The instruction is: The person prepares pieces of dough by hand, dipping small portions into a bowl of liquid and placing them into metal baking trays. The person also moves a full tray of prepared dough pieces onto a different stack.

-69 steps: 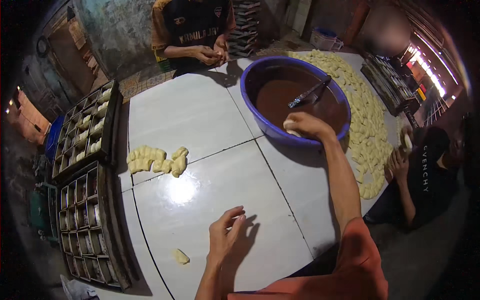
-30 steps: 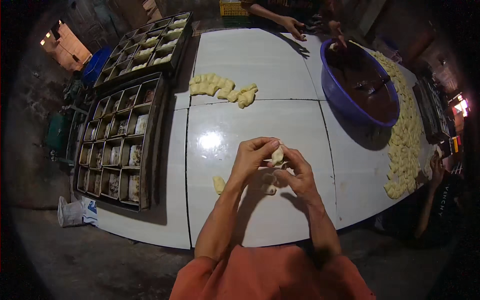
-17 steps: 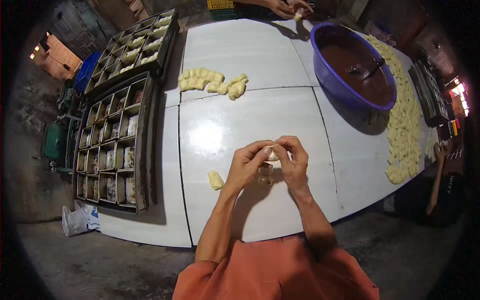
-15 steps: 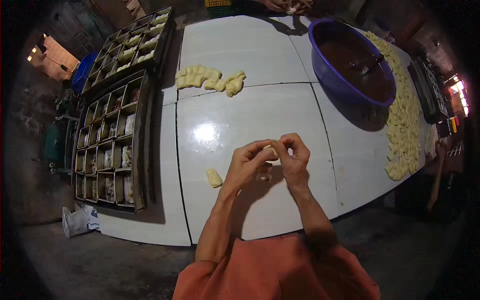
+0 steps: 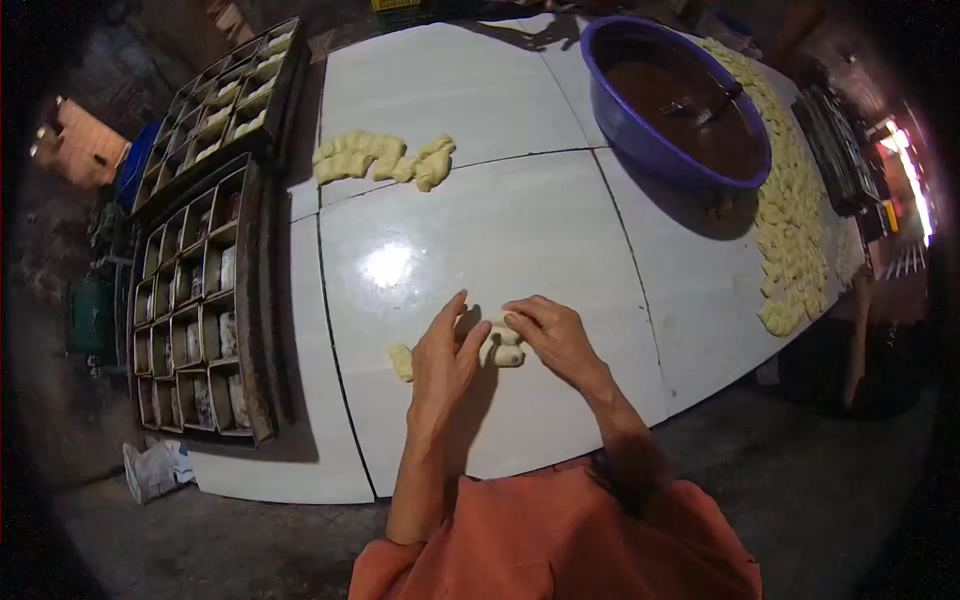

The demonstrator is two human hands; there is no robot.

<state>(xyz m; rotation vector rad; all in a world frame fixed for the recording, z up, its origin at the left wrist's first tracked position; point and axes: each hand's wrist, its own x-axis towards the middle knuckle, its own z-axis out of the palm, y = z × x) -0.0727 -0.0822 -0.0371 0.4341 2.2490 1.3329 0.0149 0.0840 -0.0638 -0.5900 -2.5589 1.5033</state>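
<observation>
Just in front of me on the white table, small pale dough pieces lie close together between my hands. My right hand has its thumb and fingers closed on the far part of this dough. Beside it, my left hand is open, thumb apart from the fingers, its thumb tip close to the dough. Another dough piece rests left of my left hand, partly hidden by it. Farther off lies a row of joined dough lumps.
On the left stand two dark-framed sets of square baking tins; the far tins hold white pieces, the near tins look stained inside. A purple basin of brown filling is at the far right. Many small dough pieces line the right edge.
My hands have come apart and lowered toward the table. The dough they pinched together is now by the right fingers, with dough pieces showing on the tabletop. The view has shifted slightly.
</observation>
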